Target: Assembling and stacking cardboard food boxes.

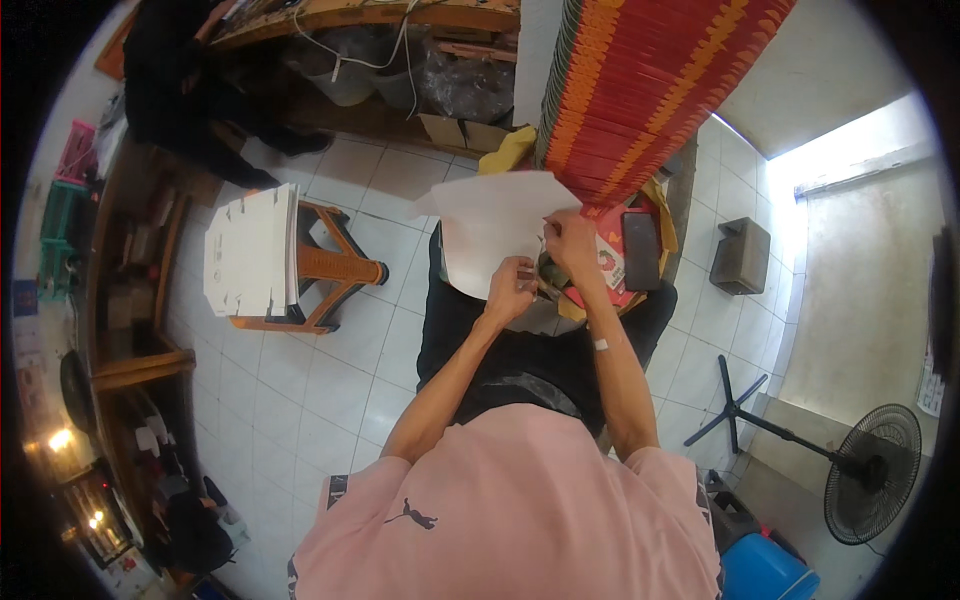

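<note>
A large white card sheet (495, 220) with angled corners lies tilted over my lap. My left hand (512, 288) pinches its lower right edge. At the sheet's right edge my right hand (571, 244) is closed, its fingertips pressed together on the border. Just right of that hand lie red printed paper pieces (612, 262) and a dark phone (641, 250). What lies beneath the sheet is mostly hidden.
A tall stack of red and gold paper pieces (640, 100) rises ahead. Flat white card pieces (250, 250) rest on an orange stool (335, 262) at left. A standing fan (872, 473) is at right. Another person (165, 90) stands at far left by a workbench (370, 15).
</note>
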A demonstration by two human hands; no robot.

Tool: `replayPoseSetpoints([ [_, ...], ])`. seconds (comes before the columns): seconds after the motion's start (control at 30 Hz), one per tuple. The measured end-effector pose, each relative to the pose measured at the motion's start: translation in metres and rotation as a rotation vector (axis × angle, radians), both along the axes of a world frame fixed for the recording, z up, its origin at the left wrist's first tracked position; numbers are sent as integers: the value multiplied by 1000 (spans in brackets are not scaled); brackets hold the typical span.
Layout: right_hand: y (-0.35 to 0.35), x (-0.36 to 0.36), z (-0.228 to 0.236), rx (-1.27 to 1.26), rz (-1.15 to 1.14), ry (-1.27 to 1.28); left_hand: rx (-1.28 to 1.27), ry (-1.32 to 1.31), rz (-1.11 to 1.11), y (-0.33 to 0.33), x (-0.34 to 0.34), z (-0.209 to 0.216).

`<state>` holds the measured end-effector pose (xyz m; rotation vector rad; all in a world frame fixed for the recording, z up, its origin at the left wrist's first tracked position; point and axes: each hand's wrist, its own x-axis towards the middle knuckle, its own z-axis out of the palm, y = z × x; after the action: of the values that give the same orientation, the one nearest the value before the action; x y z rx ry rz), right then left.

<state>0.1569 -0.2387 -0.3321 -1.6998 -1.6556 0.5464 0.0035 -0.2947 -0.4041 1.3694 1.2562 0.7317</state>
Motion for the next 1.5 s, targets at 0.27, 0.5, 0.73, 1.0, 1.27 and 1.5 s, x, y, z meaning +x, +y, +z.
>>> replayPoseSetpoints([
  [0.27,-48,-21,-29,-15,-89,76,15,-180,170,1,2,-3],
  [0.5,-52,-28,-44,140,-181,507,278,-52,36,1,6,-17],
  [0.73,-48,-26,-42,-36,-143,214,252,9,143,-2,6,-8],
  [1.0,-44,-32,-53,-60,-66,569,307,59,156,2,6,-5],
  [1.27,-36,11,13,5,-139,212,744,219,72,-15,-20,145],
  [1.5,-33,95,202,135,-425,1,1160,-89,-101,-12,-39,303],
])
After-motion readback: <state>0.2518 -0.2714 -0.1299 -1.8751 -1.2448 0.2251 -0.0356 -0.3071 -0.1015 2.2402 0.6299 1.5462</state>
